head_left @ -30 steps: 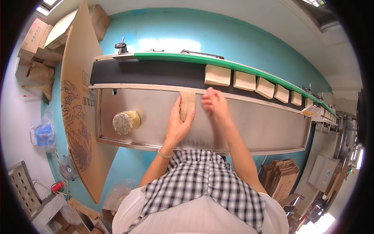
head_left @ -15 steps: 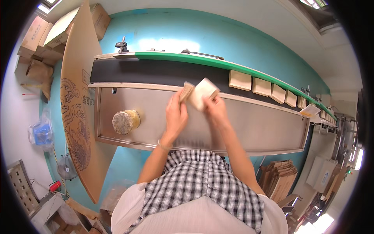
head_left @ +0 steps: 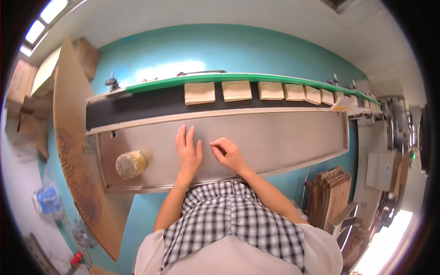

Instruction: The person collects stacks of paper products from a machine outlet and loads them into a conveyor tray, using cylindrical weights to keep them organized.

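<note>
Over the steel tray table (head_left: 284, 133), my left hand (head_left: 188, 153) has its fingers stretched out and holds nothing. Beside it on the right is my right hand (head_left: 228, 155), its fingers curled in and no object showing in them. Beyond both hands, a row of several flat cream-coloured packs (head_left: 200, 93) lies spaced out on the black conveyor belt (head_left: 137, 109). Neither hand touches the packs. A short, round, yellowish roll or tub with a mottled grey end (head_left: 131, 165) rests on the tray's left part.
A green guide rail (head_left: 160, 84) runs along the belt's far side. A tall cardboard sheet (head_left: 75, 151) stands at the left, with boxes (head_left: 46, 73) behind it. Folded cardboard (head_left: 327, 195) is stacked below the tray's right end. A white-and-orange paper (head_left: 343, 104) hangs over the belt farther right.
Two cream packs that were in my hands are out of them; more packs now lie at the row's left end. Both hands have drawn back over the tray. The view has shifted.
</note>
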The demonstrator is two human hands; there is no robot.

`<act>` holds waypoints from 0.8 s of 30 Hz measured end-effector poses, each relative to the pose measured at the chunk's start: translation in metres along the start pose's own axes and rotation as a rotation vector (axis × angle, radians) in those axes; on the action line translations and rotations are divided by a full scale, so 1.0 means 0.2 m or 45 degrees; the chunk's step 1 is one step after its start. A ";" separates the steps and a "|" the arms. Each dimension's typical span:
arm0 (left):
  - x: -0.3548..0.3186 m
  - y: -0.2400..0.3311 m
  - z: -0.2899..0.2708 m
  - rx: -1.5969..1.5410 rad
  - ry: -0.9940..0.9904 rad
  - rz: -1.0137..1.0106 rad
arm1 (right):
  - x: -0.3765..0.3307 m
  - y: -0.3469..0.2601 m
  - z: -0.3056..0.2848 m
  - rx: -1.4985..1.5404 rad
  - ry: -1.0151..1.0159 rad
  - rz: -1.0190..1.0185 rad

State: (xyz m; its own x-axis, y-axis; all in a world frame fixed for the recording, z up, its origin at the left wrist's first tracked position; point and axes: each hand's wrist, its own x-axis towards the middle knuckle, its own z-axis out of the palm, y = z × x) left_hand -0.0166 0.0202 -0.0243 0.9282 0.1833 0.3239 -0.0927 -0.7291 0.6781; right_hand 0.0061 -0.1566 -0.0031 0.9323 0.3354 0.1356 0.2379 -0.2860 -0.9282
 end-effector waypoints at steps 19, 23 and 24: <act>-1.13 0.50 -0.37 -0.174 -0.050 -0.195 | -0.08 0.07 -0.04 -0.254 0.008 -0.353; -1.57 0.60 -0.35 0.050 0.140 -0.378 | -0.06 0.31 -0.21 0.105 -0.474 0.245; -1.70 0.62 -0.36 0.056 0.069 -0.419 | -0.19 0.22 -0.13 -0.001 -0.113 0.068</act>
State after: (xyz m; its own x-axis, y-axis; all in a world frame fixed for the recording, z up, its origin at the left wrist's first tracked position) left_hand -0.3687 -0.0853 -0.0026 0.8851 0.4475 0.1277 0.2256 -0.6526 0.7234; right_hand -0.0116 -0.2047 -0.0392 0.9158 0.3979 0.0548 0.1889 -0.3062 -0.9330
